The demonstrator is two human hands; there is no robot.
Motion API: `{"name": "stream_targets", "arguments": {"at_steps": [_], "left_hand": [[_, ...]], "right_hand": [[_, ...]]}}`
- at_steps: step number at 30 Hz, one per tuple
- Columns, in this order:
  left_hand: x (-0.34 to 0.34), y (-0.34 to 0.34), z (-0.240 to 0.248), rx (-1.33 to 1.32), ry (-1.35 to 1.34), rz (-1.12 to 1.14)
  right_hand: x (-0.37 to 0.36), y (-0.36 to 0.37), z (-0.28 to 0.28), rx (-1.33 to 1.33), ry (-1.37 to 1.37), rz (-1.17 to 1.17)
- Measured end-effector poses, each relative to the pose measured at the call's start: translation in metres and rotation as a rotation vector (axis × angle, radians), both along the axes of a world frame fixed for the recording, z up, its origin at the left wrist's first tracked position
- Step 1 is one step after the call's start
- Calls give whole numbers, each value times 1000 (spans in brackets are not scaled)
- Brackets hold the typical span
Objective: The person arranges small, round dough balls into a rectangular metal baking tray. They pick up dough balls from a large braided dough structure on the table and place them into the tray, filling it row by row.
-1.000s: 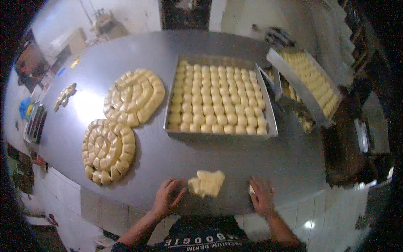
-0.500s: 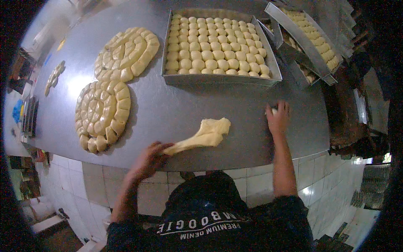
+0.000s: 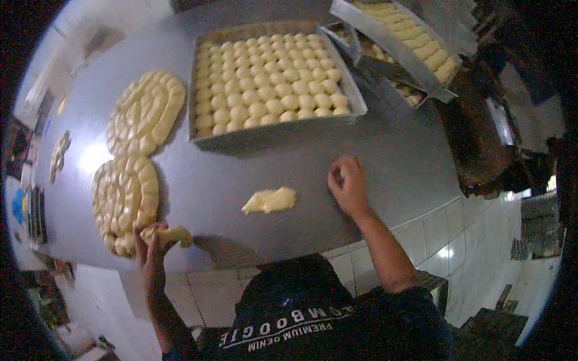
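At the near left, my left hand grips a piece of dough that sticks out to the right of the fingers. It is right beside the lower of two rounds of cut dough pieces, against its near edge. The upper dough round touches it. A flat, torn slab of dough lies alone on the metal table in front of me. My right hand hovers or rests right of the slab, fingers curled toward the thumb. Whatever it holds, if anything, is blurred and hidden.
A large square metal tray full of dough balls stands beyond my hands. More metal trays with dough, including a long tray, are piled at the far right. A small dough scrap lies at the far left of the steel table.
The long dough piece has come apart: one part lies on the table, the other went left with my left hand to the lower round. My right hand's fingers are curled; the view has shifted.
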State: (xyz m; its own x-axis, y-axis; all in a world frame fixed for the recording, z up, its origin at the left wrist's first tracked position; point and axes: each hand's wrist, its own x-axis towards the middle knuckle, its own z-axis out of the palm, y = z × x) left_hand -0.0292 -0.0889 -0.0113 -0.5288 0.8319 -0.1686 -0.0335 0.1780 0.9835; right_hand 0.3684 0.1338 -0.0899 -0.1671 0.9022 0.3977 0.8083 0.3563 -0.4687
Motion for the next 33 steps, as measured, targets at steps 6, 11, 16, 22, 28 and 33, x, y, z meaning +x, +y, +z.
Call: {"name": "stream_targets", "arguments": {"at_steps": [6, 11, 16, 22, 28, 33], "left_hand": [[44, 58, 21, 139, -175, -158], [41, 72, 31, 118, -66, -73], [40, 61, 38, 93, 48, 124], [55, 67, 48, 186, 99, 134], [67, 87, 59, 295, 157, 75], [83, 85, 41, 330, 21, -105]], "right_hand": [[37, 28, 5, 14, -166, -179], [70, -21, 25, -96, 60, -2], [17, 81, 144, -203, 1211, 309], [-125, 257, 198, 653, 449, -343], [-292, 258, 56, -86, 1000, 505], [-213, 20, 106, -779, 737, 1420]]}}
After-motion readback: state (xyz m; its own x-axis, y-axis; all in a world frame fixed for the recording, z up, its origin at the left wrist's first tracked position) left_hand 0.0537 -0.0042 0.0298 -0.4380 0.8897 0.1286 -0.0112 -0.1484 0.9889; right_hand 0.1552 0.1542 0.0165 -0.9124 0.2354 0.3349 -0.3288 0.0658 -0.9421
